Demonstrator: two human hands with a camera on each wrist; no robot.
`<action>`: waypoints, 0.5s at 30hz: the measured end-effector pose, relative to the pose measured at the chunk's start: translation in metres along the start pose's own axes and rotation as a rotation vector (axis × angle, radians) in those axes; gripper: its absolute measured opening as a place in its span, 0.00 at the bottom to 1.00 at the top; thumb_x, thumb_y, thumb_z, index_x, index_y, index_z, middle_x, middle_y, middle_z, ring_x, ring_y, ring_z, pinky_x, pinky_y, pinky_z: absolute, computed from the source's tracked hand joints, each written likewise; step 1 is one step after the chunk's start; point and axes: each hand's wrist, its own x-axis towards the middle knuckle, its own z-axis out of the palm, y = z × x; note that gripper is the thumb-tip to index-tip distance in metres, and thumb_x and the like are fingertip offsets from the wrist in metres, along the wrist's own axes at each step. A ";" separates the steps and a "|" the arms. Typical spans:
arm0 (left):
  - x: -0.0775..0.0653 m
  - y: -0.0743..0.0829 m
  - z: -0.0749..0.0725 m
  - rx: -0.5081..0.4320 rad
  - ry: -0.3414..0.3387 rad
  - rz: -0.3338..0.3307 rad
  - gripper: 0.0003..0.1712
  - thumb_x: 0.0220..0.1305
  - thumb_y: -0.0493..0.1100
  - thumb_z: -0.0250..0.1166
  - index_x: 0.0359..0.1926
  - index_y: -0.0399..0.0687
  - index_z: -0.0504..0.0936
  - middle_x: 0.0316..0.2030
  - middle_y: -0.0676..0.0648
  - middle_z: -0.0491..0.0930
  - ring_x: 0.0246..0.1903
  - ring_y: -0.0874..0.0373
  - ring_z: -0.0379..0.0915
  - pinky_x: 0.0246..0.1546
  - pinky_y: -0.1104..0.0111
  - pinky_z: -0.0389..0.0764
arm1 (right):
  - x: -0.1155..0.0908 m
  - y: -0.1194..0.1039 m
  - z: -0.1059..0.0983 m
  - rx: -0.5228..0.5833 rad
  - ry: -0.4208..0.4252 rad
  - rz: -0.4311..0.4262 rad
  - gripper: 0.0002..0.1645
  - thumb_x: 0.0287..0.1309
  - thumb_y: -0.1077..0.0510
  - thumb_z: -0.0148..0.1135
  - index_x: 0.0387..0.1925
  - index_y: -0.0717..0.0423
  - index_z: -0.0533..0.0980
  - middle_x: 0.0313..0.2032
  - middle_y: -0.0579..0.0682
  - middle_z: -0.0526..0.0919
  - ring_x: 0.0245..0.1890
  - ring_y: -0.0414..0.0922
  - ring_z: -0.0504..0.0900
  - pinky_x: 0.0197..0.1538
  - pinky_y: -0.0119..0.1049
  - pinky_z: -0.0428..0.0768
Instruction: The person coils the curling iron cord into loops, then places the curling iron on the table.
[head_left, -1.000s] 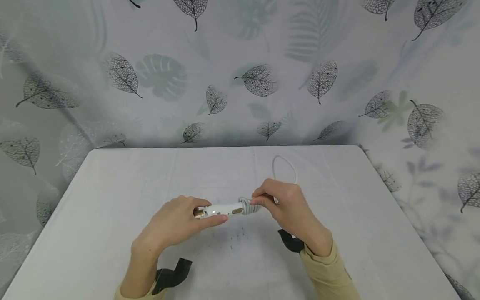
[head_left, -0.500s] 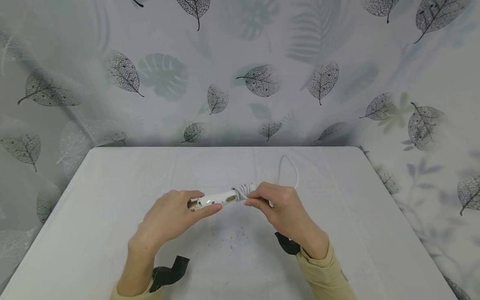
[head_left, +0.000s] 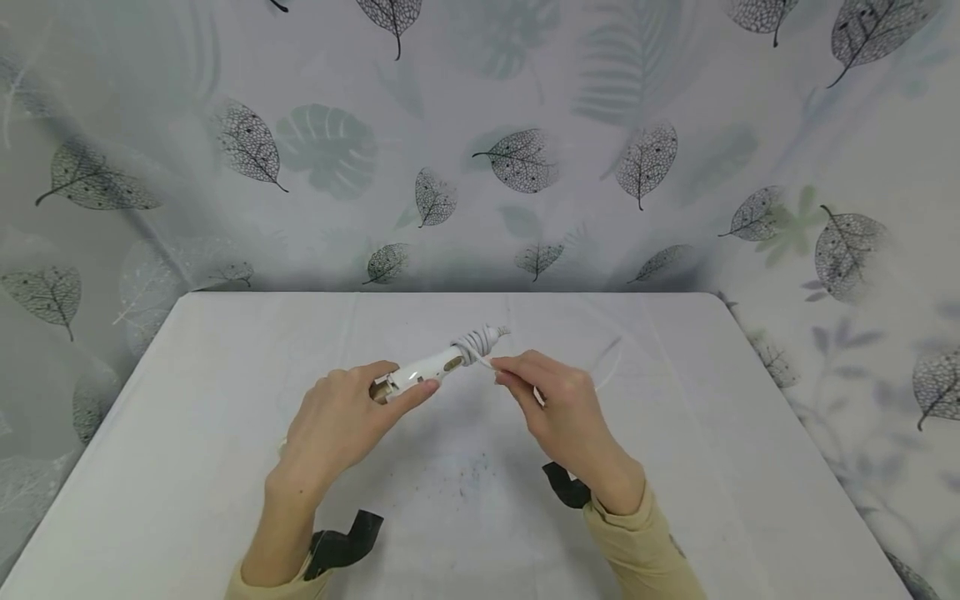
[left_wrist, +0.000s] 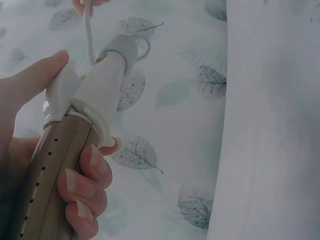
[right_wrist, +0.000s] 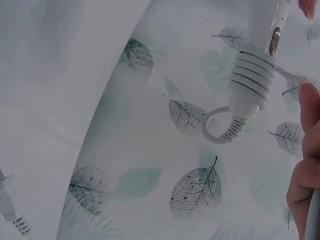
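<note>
Head view: the hair iron [head_left: 429,372] is held over the bench [head_left: 465,542], between the two hands, nearer the left. Its barrel end sits in the left hand [head_left: 337,425]; its handle slants out toward the far side and the person's right. The left thumb lies along the near side. The right hand [head_left: 561,408], just beyond the handle's coiled end, pinches the cord [head_left: 474,343] between thumb and fingertips. A faint, blurred loop of cord shows past the right hand. Beige sleeves [head_left: 645,550] cover both forearms.

Left wrist view: the left fingers are curled round a brown barrel [left_wrist: 60,155] bearing a row of small dark holes; the thumb rests on a white lever [left_wrist: 61,92] beside the handle. Cord rises from the handle to the right fingertips at the top edge.

Right wrist view: the handle is glossy white with an oval, gold-toned button [right_wrist: 274,41]. Several turns of pale cord are wound closely below it. A ribbed sleeve at the handle's tip bends into a small loop. A taut length runs from the coil to the right fingertips. A white, plug-like piece [right_wrist: 7,204] is cut off by the frame at lower left.
</note>
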 end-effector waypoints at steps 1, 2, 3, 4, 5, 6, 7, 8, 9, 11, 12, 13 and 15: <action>0.000 0.000 0.000 0.000 0.001 0.000 0.49 0.53 0.86 0.50 0.54 0.53 0.84 0.17 0.55 0.72 0.17 0.60 0.65 0.19 0.66 0.65 | 0.000 0.000 0.001 -0.019 0.018 0.007 0.11 0.56 0.69 0.70 0.42 0.59 0.84 0.30 0.45 0.84 0.23 0.35 0.70 0.28 0.22 0.67; 0.001 0.000 0.001 0.001 0.002 0.000 0.49 0.53 0.86 0.51 0.53 0.53 0.84 0.17 0.55 0.72 0.16 0.60 0.65 0.19 0.66 0.65 | 0.000 0.001 0.001 -0.036 0.033 0.013 0.10 0.56 0.69 0.70 0.40 0.59 0.84 0.29 0.46 0.83 0.22 0.35 0.70 0.28 0.23 0.67; 0.001 0.000 0.001 0.001 0.003 0.001 0.49 0.53 0.86 0.51 0.53 0.52 0.84 0.18 0.54 0.72 0.16 0.60 0.65 0.18 0.66 0.65 | -0.001 0.002 0.002 -0.053 0.047 0.020 0.09 0.55 0.69 0.71 0.39 0.60 0.84 0.28 0.46 0.83 0.22 0.35 0.70 0.27 0.23 0.68; 0.001 0.000 0.001 0.002 0.004 0.003 0.48 0.53 0.85 0.51 0.52 0.52 0.84 0.18 0.54 0.72 0.16 0.60 0.65 0.18 0.66 0.65 | -0.001 0.002 0.003 -0.073 0.059 0.029 0.08 0.55 0.69 0.71 0.38 0.60 0.84 0.27 0.46 0.82 0.22 0.35 0.70 0.27 0.24 0.68; 0.002 0.000 0.002 0.001 0.004 0.002 0.48 0.53 0.85 0.51 0.52 0.52 0.84 0.18 0.54 0.72 0.16 0.59 0.65 0.18 0.66 0.66 | -0.001 0.003 0.004 -0.089 0.069 0.037 0.08 0.54 0.69 0.71 0.37 0.60 0.84 0.26 0.46 0.82 0.21 0.35 0.70 0.27 0.24 0.68; 0.002 0.000 0.002 0.001 0.005 0.001 0.48 0.54 0.85 0.51 0.52 0.52 0.84 0.17 0.53 0.72 0.16 0.59 0.65 0.18 0.66 0.66 | -0.001 0.003 0.004 -0.105 0.078 0.045 0.07 0.54 0.69 0.72 0.36 0.60 0.84 0.25 0.46 0.82 0.21 0.35 0.70 0.27 0.24 0.68; 0.002 0.000 0.002 0.001 0.007 0.000 0.47 0.54 0.85 0.51 0.51 0.52 0.84 0.17 0.53 0.72 0.15 0.59 0.65 0.18 0.66 0.66 | -0.001 0.003 0.005 -0.122 0.086 0.054 0.06 0.54 0.68 0.72 0.35 0.60 0.84 0.25 0.47 0.82 0.21 0.36 0.70 0.26 0.25 0.69; 0.002 0.000 0.003 0.000 0.008 -0.004 0.47 0.54 0.85 0.52 0.51 0.52 0.84 0.17 0.53 0.72 0.15 0.59 0.65 0.18 0.66 0.66 | -0.001 0.004 0.006 -0.137 0.092 0.067 0.06 0.54 0.68 0.73 0.34 0.60 0.84 0.25 0.47 0.82 0.20 0.36 0.70 0.26 0.25 0.69; 0.002 0.000 0.003 -0.001 0.010 -0.010 0.47 0.54 0.85 0.52 0.51 0.52 0.83 0.17 0.53 0.72 0.15 0.59 0.66 0.18 0.65 0.66 | -0.001 0.004 0.006 -0.153 0.100 0.079 0.05 0.53 0.67 0.73 0.34 0.60 0.84 0.25 0.47 0.82 0.20 0.36 0.70 0.25 0.26 0.69; 0.002 0.001 0.002 -0.002 0.015 -0.024 0.47 0.54 0.85 0.52 0.52 0.53 0.83 0.18 0.52 0.72 0.16 0.58 0.66 0.18 0.65 0.66 | -0.001 0.004 0.007 -0.168 0.108 0.098 0.05 0.54 0.66 0.73 0.33 0.60 0.84 0.24 0.47 0.81 0.20 0.36 0.71 0.25 0.26 0.70; 0.003 0.001 0.002 -0.001 0.018 -0.030 0.47 0.53 0.85 0.53 0.53 0.53 0.83 0.18 0.52 0.72 0.16 0.58 0.66 0.18 0.65 0.66 | -0.001 0.004 0.007 -0.169 0.108 0.104 0.05 0.54 0.66 0.73 0.33 0.60 0.84 0.24 0.47 0.81 0.20 0.36 0.71 0.24 0.27 0.70; 0.003 0.001 0.002 -0.003 0.021 -0.038 0.48 0.53 0.85 0.53 0.54 0.53 0.82 0.18 0.52 0.73 0.16 0.58 0.67 0.18 0.65 0.66 | -0.001 0.004 0.007 -0.165 0.104 0.108 0.05 0.54 0.65 0.73 0.33 0.60 0.84 0.24 0.47 0.81 0.20 0.36 0.71 0.25 0.27 0.70; 0.002 0.001 0.002 -0.011 0.026 -0.057 0.49 0.53 0.85 0.52 0.56 0.53 0.82 0.19 0.52 0.74 0.17 0.58 0.67 0.18 0.65 0.66 | -0.001 0.004 0.006 -0.124 0.085 0.099 0.04 0.55 0.66 0.72 0.34 0.60 0.84 0.25 0.46 0.81 0.21 0.35 0.71 0.25 0.26 0.71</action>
